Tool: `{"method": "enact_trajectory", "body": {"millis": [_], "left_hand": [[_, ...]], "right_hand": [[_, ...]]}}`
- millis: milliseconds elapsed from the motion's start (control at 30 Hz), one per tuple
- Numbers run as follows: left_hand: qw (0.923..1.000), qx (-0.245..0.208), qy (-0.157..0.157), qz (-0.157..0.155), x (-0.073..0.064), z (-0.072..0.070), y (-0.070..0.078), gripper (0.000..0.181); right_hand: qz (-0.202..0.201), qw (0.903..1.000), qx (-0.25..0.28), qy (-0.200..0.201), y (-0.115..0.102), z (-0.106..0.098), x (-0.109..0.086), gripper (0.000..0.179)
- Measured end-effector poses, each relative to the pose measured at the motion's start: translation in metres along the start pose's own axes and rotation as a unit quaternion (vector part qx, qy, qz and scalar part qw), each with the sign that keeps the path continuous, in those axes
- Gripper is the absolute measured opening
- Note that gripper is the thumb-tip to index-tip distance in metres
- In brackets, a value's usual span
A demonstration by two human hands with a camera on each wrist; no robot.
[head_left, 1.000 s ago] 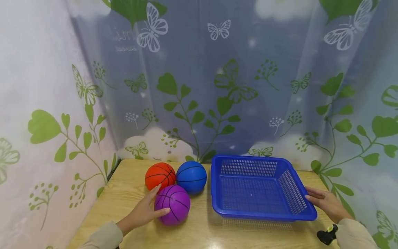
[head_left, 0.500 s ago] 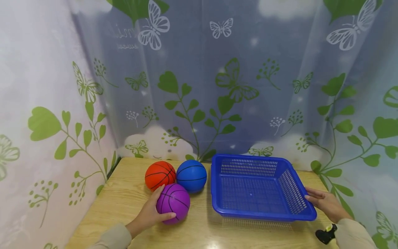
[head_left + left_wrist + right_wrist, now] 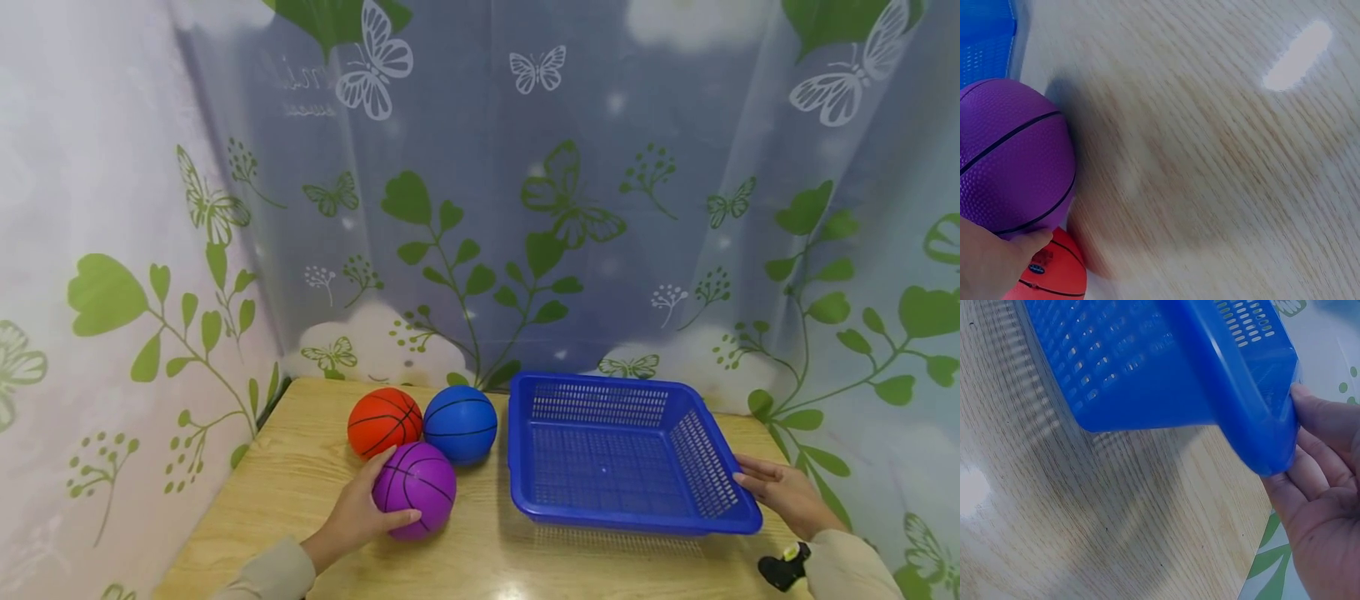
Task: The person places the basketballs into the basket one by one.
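Observation:
My left hand [image 3: 358, 510] holds a purple toy basketball [image 3: 417, 490], thumb across its front and fingers around its left side. In the left wrist view, the thumb presses the purple ball [image 3: 1013, 156]. A red basketball [image 3: 385, 422] and a blue basketball [image 3: 461, 424] sit side by side just behind it. To the right stands a blue plastic basket [image 3: 637, 527] with perforated walls and nothing in it. My right hand [image 3: 791, 497] grips its right rim. The right wrist view shows the thumb on top of the basket's rim [image 3: 1210, 369] and the fingers beneath.
Everything rests on a light wooden table [image 3: 480, 571]. A printed curtain [image 3: 480, 208] hangs behind and along both sides, close to the table's edges. A small black object [image 3: 783, 568] shows beside the right sleeve.
My left hand has moved slightly right and closed more firmly around the purple ball, its thumb now farther across the front. The right hand and basket stay in place.

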State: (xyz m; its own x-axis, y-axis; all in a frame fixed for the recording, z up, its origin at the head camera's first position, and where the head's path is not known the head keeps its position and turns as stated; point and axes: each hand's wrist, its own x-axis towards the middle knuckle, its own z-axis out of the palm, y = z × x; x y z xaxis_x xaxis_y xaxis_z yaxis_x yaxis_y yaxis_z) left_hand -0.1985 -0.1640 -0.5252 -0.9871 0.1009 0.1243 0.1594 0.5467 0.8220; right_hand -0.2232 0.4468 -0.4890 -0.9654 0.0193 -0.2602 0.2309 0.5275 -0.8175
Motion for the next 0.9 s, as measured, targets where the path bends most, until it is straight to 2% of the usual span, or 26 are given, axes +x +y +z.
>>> {"method": "enact_trajectory", "body": {"millis": [267,600,900], "left_hand": [[0.9998,0.013,-0.001,0.014,-0.002,-0.005,0.002,0.099],[0.9996,0.003,-0.027,0.011,-0.007,-0.014,0.002,0.098],[0.9993,-0.001,-0.034,0.017,-0.010,-0.016,0.004,0.098]], "right_hand": [[0.001,1.0000,0.002,0.000,0.001,0.000,0.001,0.069],[0.006,1.0000,0.007,0.004,0.001,0.001,0.002,0.067],[0.011,0.9998,0.018,0.001,0.000,0.001,0.002,0.068]]}}
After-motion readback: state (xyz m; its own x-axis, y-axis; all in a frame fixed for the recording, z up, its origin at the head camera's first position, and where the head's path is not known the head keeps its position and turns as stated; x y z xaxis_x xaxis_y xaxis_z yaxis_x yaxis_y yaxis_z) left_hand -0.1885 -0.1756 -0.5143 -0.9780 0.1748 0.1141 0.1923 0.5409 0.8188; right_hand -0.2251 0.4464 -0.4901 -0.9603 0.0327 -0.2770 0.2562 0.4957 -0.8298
